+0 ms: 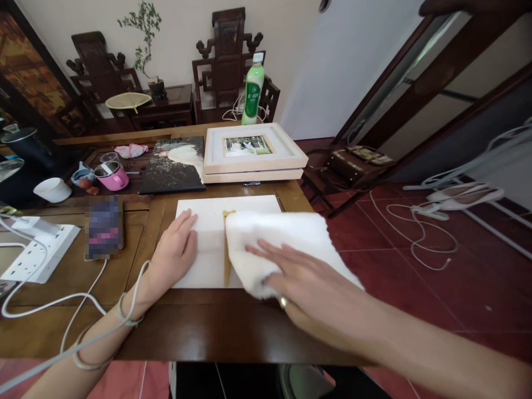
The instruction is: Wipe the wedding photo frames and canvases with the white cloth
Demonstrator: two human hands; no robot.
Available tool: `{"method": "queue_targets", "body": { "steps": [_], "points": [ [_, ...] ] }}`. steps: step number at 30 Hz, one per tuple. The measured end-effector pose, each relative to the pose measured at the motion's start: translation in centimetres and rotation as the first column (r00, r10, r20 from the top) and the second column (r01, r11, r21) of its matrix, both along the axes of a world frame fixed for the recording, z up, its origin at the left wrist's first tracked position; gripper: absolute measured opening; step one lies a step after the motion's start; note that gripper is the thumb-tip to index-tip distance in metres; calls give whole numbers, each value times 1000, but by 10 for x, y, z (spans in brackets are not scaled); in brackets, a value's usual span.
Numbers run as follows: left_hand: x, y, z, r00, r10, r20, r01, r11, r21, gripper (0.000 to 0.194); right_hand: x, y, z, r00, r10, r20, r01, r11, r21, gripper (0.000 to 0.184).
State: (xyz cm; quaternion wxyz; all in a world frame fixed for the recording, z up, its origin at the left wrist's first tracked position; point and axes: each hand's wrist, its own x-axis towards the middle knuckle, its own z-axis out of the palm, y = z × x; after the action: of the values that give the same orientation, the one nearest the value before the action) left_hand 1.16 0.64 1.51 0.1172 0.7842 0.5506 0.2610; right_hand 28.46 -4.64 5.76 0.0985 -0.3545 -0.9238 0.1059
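Note:
A white flat board point(203, 221) lies near the front edge of the wooden table. My left hand point(177, 246) rests on the board's left side, its fingers stretched out and holding nothing. Under my right hand point(297, 277) is a white fluffy towel point(291, 230), pressed onto the right part of the board and hanging past its edge. The right hand's fingers lie over a folded part of the towel; what its thumb does is hidden. A narrow yellow-brown strip point(227, 255) runs down the board beside the towel's left edge. I cannot tell what it is made of.
Behind the board are a framed photo point(214, 160), a dark photo panel point(166, 172) and a green bottle point(252, 91). Left stand a pink mug point(112, 176), a white cup point(53, 190), a phone-like blurred object point(103, 227) and a power strip point(39, 249). A white cable crosses my left forearm.

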Motion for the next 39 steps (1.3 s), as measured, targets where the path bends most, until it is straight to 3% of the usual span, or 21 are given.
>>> {"method": "queue_targets", "body": {
  "steps": [5, 8, 12, 16, 18, 21, 24, 27, 30, 35, 39],
  "points": [
    [1, 3, 3, 988, 67, 136, -68, 998, 3, 42, -26, 69, -1, 980, -122, 155, 126, 992, -17, 42],
    [2, 5, 5, 969, 109, 221, -111, 994, -6, 44, -54, 87, -5, 978, -92, 186, 95, 995, -5, 40],
    [3, 6, 7, 938, 168, 302, -166, 986, -33, 44, -73, 72, -10, 969, 168, 179, -174, 985, 18, 31],
    [1, 8, 8, 919, 212, 333, -204, 977, -61, 46, -47, 38, -6, 927, 371, 49, -370, 928, -33, 25],
    [-1, 9, 9, 897, 248, 366, -226, 969, -101, 45, -21, 25, -4, 934, 355, -30, -356, 929, -95, 32],
    [-4, 9, 11, 848, 287, 444, -218, 955, -201, 44, 21, 18, -9, 983, 153, -106, -163, 982, -91, 45],
    [-5, 11, 14, 689, 412, 597, -208, 901, -382, 46, 46, 19, -20, 989, -16, -150, 5, 997, -74, 40],
    [-4, 14, 23, 438, 537, 721, -180, 838, -515, 50, 50, 23, -27, 988, -16, -153, 1, 995, -97, 37],
    [-4, 17, 36, 274, 583, 765, -129, 810, -572, 44, 43, 27, -26, 991, 10, -133, -23, 995, -99, 40],
    [-9, 16, 52, 167, 632, 757, -19, 769, -639, 34, 41, 31, -27, 987, 30, -156, -41, 997, -69, 40],
    [-12, 13, 58, 125, 601, 790, 103, 784, -612, 37, 23, 18, -26, 982, 1, -186, 21, 993, 118, 36]
  ]
}}
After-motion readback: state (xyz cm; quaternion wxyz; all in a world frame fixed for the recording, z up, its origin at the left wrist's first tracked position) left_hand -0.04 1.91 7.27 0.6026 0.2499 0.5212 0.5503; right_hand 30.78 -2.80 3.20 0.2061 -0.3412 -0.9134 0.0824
